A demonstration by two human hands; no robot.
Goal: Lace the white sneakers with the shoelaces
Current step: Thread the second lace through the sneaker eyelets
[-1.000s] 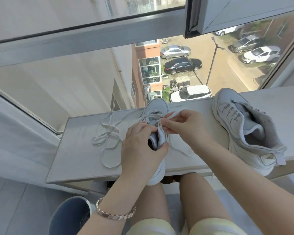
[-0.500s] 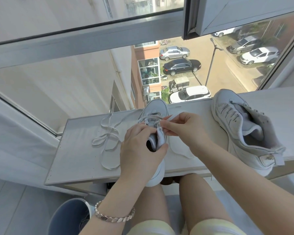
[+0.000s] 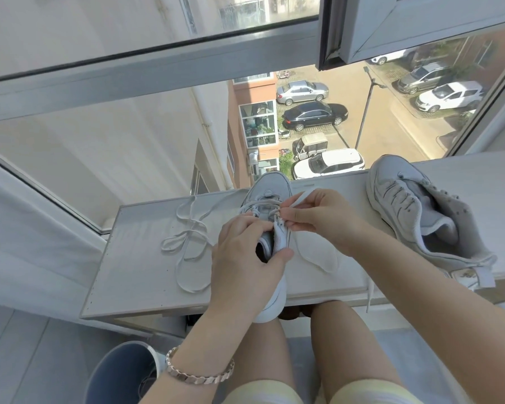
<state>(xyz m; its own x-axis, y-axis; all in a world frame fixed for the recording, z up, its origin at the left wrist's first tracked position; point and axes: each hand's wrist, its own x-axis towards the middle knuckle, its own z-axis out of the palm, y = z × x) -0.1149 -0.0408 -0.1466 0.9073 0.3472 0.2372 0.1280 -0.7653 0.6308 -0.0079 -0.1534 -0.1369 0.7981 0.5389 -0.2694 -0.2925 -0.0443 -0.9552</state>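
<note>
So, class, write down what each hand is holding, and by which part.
The left hand grips the middle sneaker by its upper, beside the opening. The right hand pinches the shoelace near its free end.

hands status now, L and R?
Left hand: grips the middle sneaker around its opening.
Right hand: pinches the lace at the eyelets.
</note>
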